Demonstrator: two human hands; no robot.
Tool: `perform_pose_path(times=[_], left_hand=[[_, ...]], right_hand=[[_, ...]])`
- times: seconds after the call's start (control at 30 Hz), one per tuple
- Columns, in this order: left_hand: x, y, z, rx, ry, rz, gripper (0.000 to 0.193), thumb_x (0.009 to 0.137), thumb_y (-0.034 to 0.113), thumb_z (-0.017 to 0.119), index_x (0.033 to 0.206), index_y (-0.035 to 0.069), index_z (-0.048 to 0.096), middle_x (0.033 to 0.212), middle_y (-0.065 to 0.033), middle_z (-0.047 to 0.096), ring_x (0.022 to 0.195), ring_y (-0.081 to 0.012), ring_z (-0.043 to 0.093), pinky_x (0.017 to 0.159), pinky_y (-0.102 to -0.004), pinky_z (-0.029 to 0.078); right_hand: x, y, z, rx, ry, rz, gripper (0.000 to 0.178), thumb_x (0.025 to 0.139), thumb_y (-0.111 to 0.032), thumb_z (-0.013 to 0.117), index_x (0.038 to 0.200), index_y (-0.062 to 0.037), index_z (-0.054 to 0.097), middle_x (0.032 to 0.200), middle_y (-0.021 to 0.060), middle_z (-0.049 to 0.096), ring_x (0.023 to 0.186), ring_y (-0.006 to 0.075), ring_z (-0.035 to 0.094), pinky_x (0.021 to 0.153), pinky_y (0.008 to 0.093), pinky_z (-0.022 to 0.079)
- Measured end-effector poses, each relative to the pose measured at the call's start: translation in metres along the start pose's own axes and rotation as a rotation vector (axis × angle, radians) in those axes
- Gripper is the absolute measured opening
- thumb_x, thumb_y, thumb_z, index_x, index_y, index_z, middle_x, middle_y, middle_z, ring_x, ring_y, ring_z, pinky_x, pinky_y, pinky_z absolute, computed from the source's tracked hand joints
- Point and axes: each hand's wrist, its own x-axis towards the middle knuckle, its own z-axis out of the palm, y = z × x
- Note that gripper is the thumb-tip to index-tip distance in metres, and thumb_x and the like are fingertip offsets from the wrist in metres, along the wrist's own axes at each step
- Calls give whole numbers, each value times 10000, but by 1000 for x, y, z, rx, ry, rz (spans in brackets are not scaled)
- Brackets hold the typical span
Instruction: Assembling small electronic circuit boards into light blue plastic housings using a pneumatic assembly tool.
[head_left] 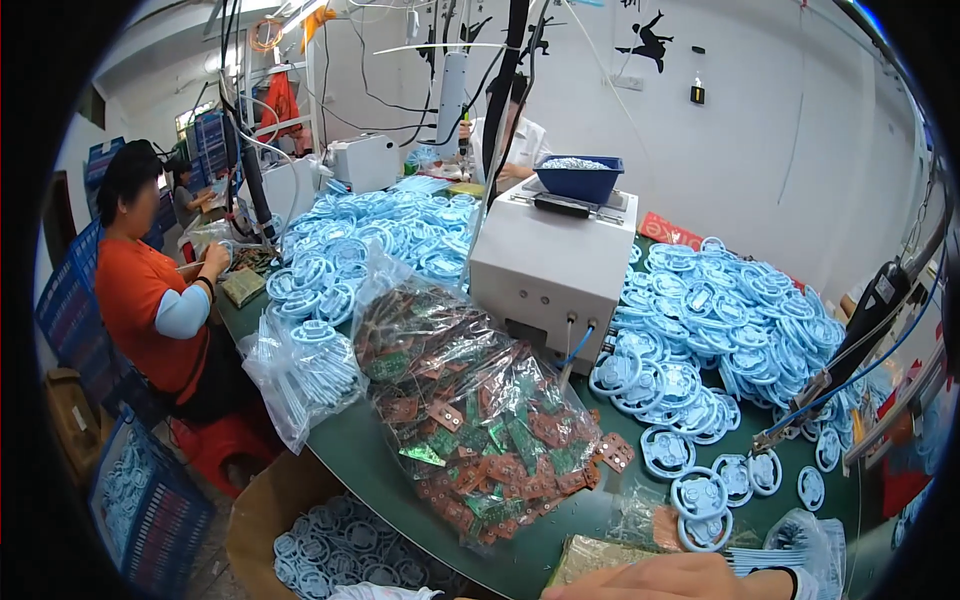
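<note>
My right hand [675, 577] shows at the lower edge, its back up and its wrist toward the right. Its fingers are mostly cut off, so I cannot make out what they hold. Just beyond it lies a greenish-brown slab [590, 556], perhaps stacked circuit boards. Light blue plastic wheel-shaped parts [700, 495] lie beyond the hand, and a bundle of thin light blue sticks [765, 560] is beside my wrist. A whitish cloth edge [385, 592] shows at bottom left; my left hand is out of sight.
A clear bag of circuit boards [480, 420] fills the bench's middle. Behind it stands a grey box machine [555, 255] topped by a blue tray [580, 180]. Wheel-part heaps [720, 310] flank it. A dark power screwdriver [870, 310] hangs right. A co-worker [150, 290] sits left.
</note>
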Motion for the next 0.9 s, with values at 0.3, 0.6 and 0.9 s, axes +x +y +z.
perform_pose_path(times=[0.3,0.6,0.9], left_hand=[[2,-45,24,308,154,62,260,879,237,638,1092,92,677,1093,-156,589,989,-372,539,827,-466,453],[-4,2,7,746,-276,175,213,809,185,664,1004,120,719,979,-133,558,921,-314,546,781,-411,458],[-2,5,11,693,-279,149,191,810,117,699,996,81,721,983,-136,581,906,-319,579,749,-422,490]], right_hand=[[-34,32,4,-142,76,82,370,946,-228,620,1251,-23,582,953,212,695,667,280,665,515,358,512],[-183,26,-76,-991,1070,610,491,975,-130,492,1430,17,381,1142,112,552,983,175,538,881,348,449],[-184,43,-105,-357,1025,605,761,984,-536,496,1514,-21,315,1428,224,494,1277,271,545,1077,443,428]])
